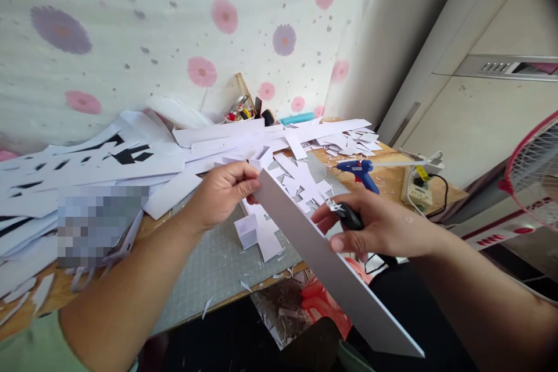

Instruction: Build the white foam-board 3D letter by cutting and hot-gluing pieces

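My left hand [226, 195] pinches the far end of a long white board strip [322, 256], which slants down toward me over the table edge. In my right hand [379, 224] lies a small black-handled tool [350, 216] with a pale, shiny end; its kind is not clear. The fingers and thumb of that hand are at the strip's right edge, apparently touching it. Beyond the strip, small folded white pieces [247, 231] and cut white scraps [300, 177] lie on a grey-green cutting mat [196, 267].
Piled white sheets [100, 168] cover the table's left side. A blue glue gun [360, 170] rests at the right, near a power strip [416, 189]. Tools in a container [242, 110] stand at the back. Below the table edge is a red plastic bag [320, 302].
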Demonstrator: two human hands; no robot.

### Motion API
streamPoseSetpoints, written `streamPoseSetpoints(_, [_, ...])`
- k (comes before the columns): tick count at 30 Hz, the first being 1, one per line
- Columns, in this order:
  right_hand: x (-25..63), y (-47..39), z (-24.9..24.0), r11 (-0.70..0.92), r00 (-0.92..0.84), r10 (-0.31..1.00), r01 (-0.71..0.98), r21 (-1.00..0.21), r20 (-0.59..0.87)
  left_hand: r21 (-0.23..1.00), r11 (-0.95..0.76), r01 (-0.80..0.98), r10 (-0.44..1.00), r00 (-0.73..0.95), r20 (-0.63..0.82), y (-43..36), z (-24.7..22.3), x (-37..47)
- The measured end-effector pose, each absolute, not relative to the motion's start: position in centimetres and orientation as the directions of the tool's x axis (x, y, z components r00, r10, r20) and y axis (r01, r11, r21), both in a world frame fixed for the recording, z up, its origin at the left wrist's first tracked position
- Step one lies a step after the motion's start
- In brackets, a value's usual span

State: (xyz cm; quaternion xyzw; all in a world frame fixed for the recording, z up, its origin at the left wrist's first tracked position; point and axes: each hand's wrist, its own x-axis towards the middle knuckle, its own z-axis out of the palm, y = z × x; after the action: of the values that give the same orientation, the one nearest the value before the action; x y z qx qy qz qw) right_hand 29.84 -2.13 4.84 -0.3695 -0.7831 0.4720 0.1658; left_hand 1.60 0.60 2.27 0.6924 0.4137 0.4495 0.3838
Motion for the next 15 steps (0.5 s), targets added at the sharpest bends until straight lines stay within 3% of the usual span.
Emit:
streamPoseSetpoints(3, [28.7, -2.1, 1.8, 0.153, -0.723, 0.679, 0.314, -0.937, -0.131, 0.941, -0.251, 0.226, 0.919, 0.361, 0.158, 0.4, -0.2, 2.6])
streamPoseSetpoints(6, [27.2, -2.8, -0.8, -0.086, -0.737, 0.651, 0.164, -0.983, -0.18, 0.912, -0.286, 0.294, 0.898, 0.415, 0.148, 0.6, -1.2, 2.4])
streamPoseSetpoints(10, [25.9, -3.9, -2.4, -0.325, -0.731, 0.616, 0.106, -0.94, -0.296, 0.691, -0.519, 0.503, 0.802, 0.566, 0.191, 1.1, -0.6, 0.5])
streamPoseSetpoints(13, [25.7, -4.3, -2.8, -0.35, -0.664, 0.66, 0.143, -0.926, -0.352, 0.497, -0.649, 0.576, 0.685, 0.727, 0.053, 1.3, 0.1, -1.3])
streamPoseSetpoints(15, [25.6, -4.6, -3.0, -0.373, -0.629, 0.675, 0.159, -0.914, -0.385, 0.388, -0.666, 0.637, 0.676, 0.735, -0.049, 1.3, 0.2, -2.1])
